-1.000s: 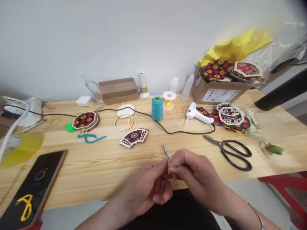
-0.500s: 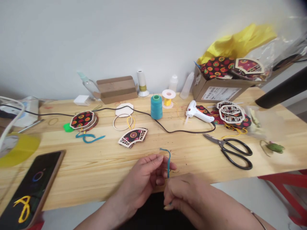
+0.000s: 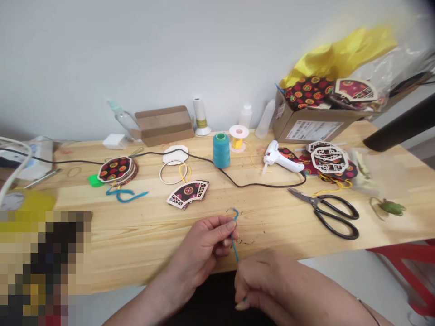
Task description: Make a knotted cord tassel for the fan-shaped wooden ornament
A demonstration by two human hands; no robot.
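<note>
Blue cord point(image 3: 234, 249) is stretched near the front of the bench point(image 3: 136, 246) | upper part is pinched by left hand point(image 3: 210, 240) | lower part is apparently gripped by right hand point(image 3: 258, 278), contact partly hidden

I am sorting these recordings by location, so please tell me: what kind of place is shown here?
Probably a craft workspace, though whether at home or in a workshop I cannot tell. On the wooden table are a white glue gun, black-handled scissors and a teal thread cone.
</note>
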